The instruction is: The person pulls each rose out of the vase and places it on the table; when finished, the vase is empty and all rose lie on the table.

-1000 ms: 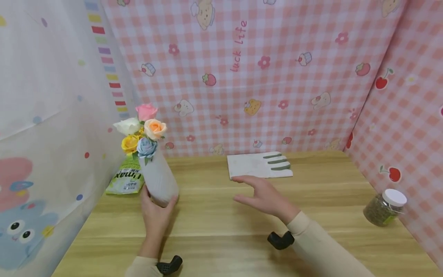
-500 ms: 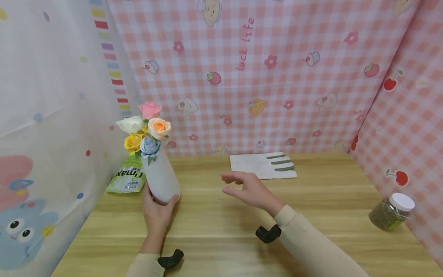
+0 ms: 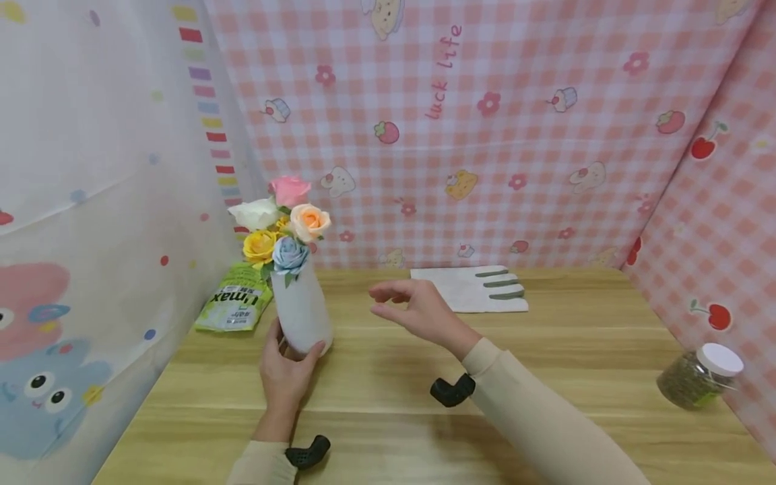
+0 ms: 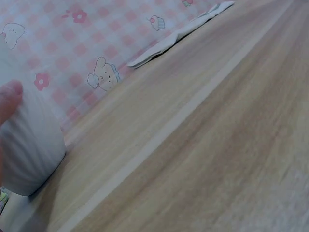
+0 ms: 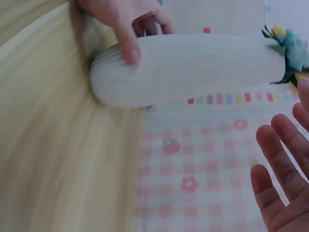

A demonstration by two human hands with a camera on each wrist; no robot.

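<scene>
A white vase holding several artificial roses in pink, white, peach, yellow and blue stands at the left of the table. My left hand grips it low near its base, thumb on the right side and fingers round the left; the left wrist view shows the thumb against the vase wall. Whether the base fully touches the table is hard to tell. Right of the vase, my right hand hovers above the table, holding nothing, its fingers extended and apart from the vase.
Behind the vase at left lies a green snack bag. A white work glove with green-grey fingers lies at the back. A jar with a white lid stands at far right. Patterned cloths enclose the wooden table.
My right hand has moved left toward the vase. The vase, in my left hand's grip, has shifted slightly right from the snack bag. The head view has turned a little left.
</scene>
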